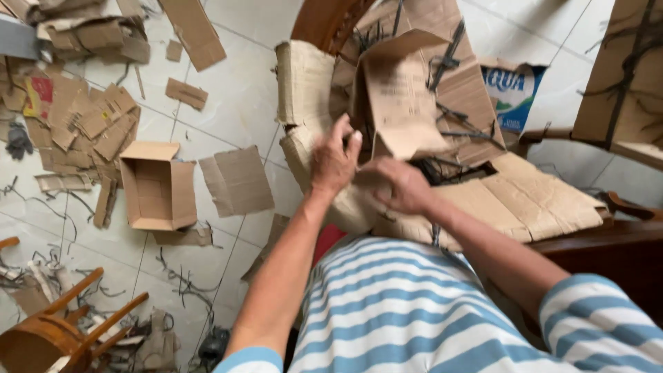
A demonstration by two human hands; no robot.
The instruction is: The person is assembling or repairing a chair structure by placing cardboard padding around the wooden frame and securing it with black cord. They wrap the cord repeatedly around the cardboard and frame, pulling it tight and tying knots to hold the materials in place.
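My left hand [333,160] grips the edge of a worn brown cardboard box [400,103] that stands tilted in front of me, fingers curled over a torn flap. My right hand [400,185] is closed on the lower part of the same box, just right of the left hand. Black plastic straps [449,55] hang over the box. It rests among flattened cardboard sheets [532,200] piled on a dark wooden surface [608,245]. My blue and white striped shirt fills the bottom of the view.
An open small cardboard box [157,185] lies on the white tiled floor at left, with a flat cardboard piece [237,181] beside it. Cardboard scraps [83,124] litter the far left. A wooden stool [48,331] lies at bottom left. A blue and white carton [514,90] stands behind.
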